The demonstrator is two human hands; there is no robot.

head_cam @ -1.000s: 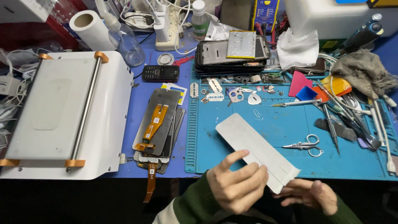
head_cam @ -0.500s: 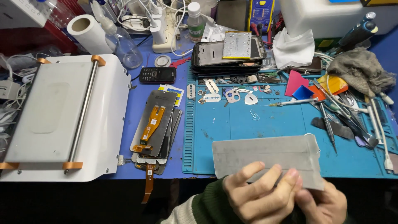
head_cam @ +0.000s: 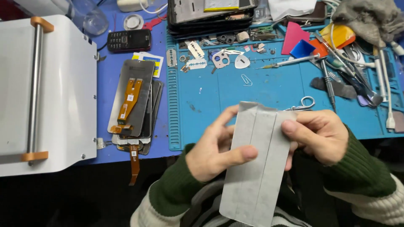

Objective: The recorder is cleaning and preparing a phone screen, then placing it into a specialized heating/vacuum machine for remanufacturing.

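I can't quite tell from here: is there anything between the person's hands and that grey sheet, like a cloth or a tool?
Nothing visible. The left hand and the right hand grip the grey sheet directly, bare fingers pressed on its face. It is held up in front of the blue mat, and the scissors lie behind it.

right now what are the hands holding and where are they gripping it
Both hands hold a flat grey rectangular sheet: the left hand pinches its left edge near the middle, and the right hand grips its upper right edge.

Bare blue mat [head_cam: 219, 90] ahead lies open, hemmed by stacked screens [head_cam: 134, 98] and tools [head_cam: 336, 71].
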